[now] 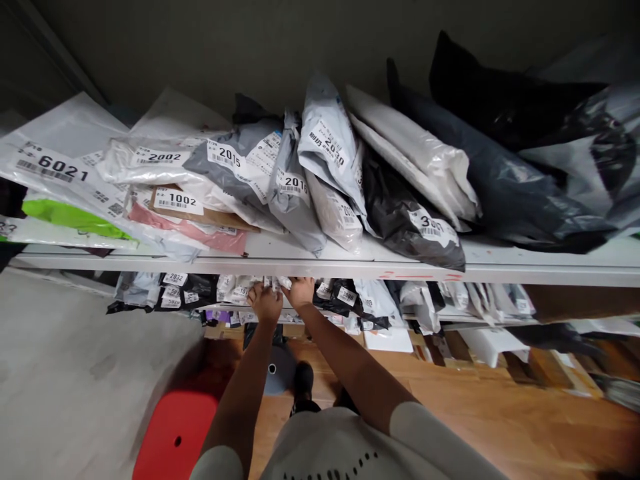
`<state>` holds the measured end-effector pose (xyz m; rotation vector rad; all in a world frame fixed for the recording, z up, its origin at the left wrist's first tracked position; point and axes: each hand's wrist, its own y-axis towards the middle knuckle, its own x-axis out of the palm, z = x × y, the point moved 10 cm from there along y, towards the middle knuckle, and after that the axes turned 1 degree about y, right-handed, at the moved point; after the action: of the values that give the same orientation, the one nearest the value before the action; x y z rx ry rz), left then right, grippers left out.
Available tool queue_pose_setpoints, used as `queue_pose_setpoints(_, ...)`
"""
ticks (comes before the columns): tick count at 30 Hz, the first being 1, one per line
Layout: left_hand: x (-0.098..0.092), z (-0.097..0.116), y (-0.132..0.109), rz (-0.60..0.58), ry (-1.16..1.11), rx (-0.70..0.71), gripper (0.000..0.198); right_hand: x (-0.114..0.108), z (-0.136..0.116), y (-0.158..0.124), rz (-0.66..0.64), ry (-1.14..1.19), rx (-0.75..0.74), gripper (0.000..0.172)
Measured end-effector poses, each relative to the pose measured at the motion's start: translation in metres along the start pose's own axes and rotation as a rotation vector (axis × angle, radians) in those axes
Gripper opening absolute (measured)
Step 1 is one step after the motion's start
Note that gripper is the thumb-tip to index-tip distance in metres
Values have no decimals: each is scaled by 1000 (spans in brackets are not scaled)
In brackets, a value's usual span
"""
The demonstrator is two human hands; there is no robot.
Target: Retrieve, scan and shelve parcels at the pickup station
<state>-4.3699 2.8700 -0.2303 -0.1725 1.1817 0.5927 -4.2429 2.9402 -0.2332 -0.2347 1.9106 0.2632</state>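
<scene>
Both my arms reach under the upper shelf to the row of parcels on the lower one. My left hand [265,301] has its fingers curled on a small white plastic parcel [273,283]. My right hand [301,292] grips the same spot from the other side, its fingertips partly hidden beneath the shelf edge. White labelled parcels [233,291] lie left of my hands. Black labelled parcels [345,295] lie close on the right.
Above my hands runs the white upper shelf [325,268], loaded with grey, white and black mailing bags [327,143]. A red stool [175,427] stands at lower left, and a dark grey stool [281,371] is below my hands. Cardboard boxes [540,367] sit low at right.
</scene>
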Motion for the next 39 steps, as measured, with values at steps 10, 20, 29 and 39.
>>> queue_pose_setpoints(10,6,27,19,-102,-95,167,19,2,9,3,48,37,39,33)
queue_pose_setpoints(20,29,-5,49,-186,-432,-87,18,-5,20,9,36,86,196,46)
queue_pose_setpoints(29,-15,-31,46,-1,-944,-189,25,-5,13,6,-36,55,178,45)
queue_pose_setpoints(39,-97,-64,-44,106,-1387,-333,47,-31,-7,-29,-111,514,78,46)
